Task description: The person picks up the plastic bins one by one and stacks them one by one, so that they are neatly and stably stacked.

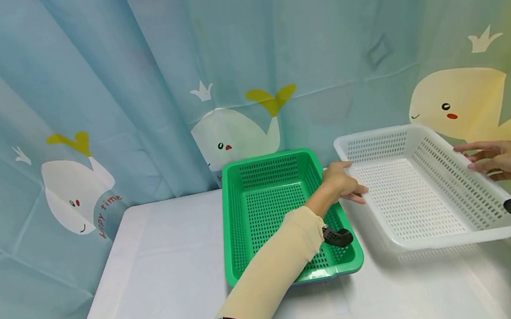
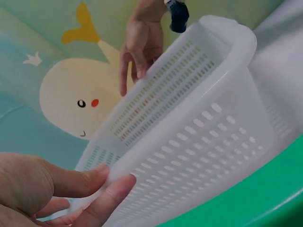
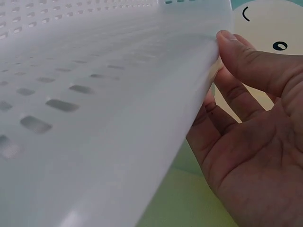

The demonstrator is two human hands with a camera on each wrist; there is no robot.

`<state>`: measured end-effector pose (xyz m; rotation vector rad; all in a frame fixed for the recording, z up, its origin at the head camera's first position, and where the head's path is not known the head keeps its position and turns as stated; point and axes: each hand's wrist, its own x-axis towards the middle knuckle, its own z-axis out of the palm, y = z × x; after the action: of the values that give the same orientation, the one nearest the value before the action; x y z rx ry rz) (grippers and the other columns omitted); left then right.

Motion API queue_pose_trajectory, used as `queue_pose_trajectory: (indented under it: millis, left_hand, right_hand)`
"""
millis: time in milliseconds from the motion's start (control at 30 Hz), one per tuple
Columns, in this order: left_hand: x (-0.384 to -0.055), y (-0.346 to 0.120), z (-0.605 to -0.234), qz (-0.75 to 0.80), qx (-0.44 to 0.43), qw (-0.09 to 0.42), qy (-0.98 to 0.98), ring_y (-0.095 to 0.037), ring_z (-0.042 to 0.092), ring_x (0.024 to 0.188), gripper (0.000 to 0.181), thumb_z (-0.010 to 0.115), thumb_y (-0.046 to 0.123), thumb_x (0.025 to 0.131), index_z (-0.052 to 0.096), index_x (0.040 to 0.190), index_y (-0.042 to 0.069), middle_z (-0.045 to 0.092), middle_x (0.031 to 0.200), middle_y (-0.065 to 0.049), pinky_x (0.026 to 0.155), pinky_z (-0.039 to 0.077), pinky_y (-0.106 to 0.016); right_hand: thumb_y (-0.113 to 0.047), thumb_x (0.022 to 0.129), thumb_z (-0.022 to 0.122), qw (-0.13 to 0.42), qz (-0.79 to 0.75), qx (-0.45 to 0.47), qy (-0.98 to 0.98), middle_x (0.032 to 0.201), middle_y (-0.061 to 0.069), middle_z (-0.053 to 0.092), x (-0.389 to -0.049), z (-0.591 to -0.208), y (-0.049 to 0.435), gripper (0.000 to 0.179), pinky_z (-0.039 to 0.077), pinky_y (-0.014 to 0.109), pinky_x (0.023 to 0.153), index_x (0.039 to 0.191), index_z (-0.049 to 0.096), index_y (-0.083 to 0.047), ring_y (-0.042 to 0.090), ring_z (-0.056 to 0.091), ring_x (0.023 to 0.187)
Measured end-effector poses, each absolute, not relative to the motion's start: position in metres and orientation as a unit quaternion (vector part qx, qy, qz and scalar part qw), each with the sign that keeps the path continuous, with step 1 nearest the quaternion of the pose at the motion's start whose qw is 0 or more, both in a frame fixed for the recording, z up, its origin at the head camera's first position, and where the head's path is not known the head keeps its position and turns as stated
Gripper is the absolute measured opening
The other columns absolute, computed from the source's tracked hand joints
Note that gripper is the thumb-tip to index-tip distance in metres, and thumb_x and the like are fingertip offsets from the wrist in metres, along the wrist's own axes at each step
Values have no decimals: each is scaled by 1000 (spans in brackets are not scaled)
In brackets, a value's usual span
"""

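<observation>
A white plastic basket (image 1: 436, 242) with slotted walls is on the right of the table, its shadow falling below the near edge. My left hand (image 1: 341, 183) pinches its left rim between thumb and fingers, as the left wrist view also shows. On the opposite rim, my right hand (image 1: 505, 159) has its thumb over the top and fingers on the outer side; the right wrist view shows this grip close up. Under my left forearm stands a green plastic basket (image 1: 226, 223), with a thin blue-purple edge visible beneath its near rim.
A white-covered table (image 1: 169, 280) carries both baskets. Behind it hangs a light blue curtain (image 1: 228, 32) printed with whales, which turns greenish along the right side. The green basket sits close to the white basket's left side.
</observation>
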<state>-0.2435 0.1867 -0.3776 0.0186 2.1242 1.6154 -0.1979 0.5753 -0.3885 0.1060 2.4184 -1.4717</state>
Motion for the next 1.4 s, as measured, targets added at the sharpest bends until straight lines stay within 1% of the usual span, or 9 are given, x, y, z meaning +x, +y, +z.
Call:
queue_pose_trajectory:
  millis: [133,267,467,567,767,867,967,1167,1400]
  left_hand:
    - [-243,186,-378,597,5,239,766,-33,74,63,82,81,-11,82,56,149,30,71,69,-13,59,63,-35]
    - [-244,184,-377,605,4,247,756,-33,74,63,82,81,-10,82,57,148,32,72,71,-12,60,63,-36]
    - [-244,181,-377,617,9,246,747,-35,74,65,83,83,-8,81,56,149,31,73,71,-12,63,64,-36]
    - [-244,179,-378,625,28,240,742,-36,74,67,84,82,-10,81,54,150,29,72,75,-10,60,63,-35]
    - [-246,171,-381,668,70,224,707,-33,75,72,86,79,-18,79,53,151,23,62,79,-11,66,64,-45]
    - [-249,166,-380,689,92,219,685,-30,73,68,87,78,-20,79,54,151,21,59,77,-10,69,64,-49]
    - [-252,160,-377,700,120,221,668,-27,70,61,88,78,-20,79,53,152,22,58,81,-8,69,64,-48]
    - [-258,144,-364,711,175,232,640,-27,71,60,87,78,-16,82,50,153,27,59,97,-10,68,65,-41]
    - [-258,128,-345,720,219,227,618,-27,72,63,87,76,-15,84,50,153,30,59,105,-12,77,64,-48]
  right_hand:
    - [-9,104,61,154,-513,32,844,110,-9,67,-196,-388,575,53,63,47,82,129,61,-55,36,69,91]
    - [-7,105,59,155,-511,14,846,110,-9,68,-195,-385,576,55,64,46,80,127,61,-57,35,69,89]
    - [-7,104,60,138,-500,11,855,109,-8,65,-193,-380,575,57,64,44,78,134,59,-55,32,69,88]
    - [-7,104,61,124,-490,13,863,108,-8,64,-192,-377,575,57,64,42,77,139,57,-52,31,68,87]
    - [-1,103,60,88,-481,-2,872,106,-15,63,-190,-369,573,57,63,36,70,141,57,-44,22,69,83]
    - [-2,102,63,73,-469,4,880,105,-15,62,-189,-361,569,57,63,35,70,144,55,-40,23,68,82]
    - [-2,101,64,54,-452,-1,890,105,-14,62,-187,-351,564,57,63,35,69,148,52,-32,24,68,81]
    - [-8,102,64,17,-414,-5,910,101,-22,61,-180,-328,552,55,63,33,66,149,50,-33,17,68,79]
    - [-27,101,69,-23,-358,14,933,99,-33,52,-170,-305,538,68,63,35,67,160,37,-30,10,67,79]
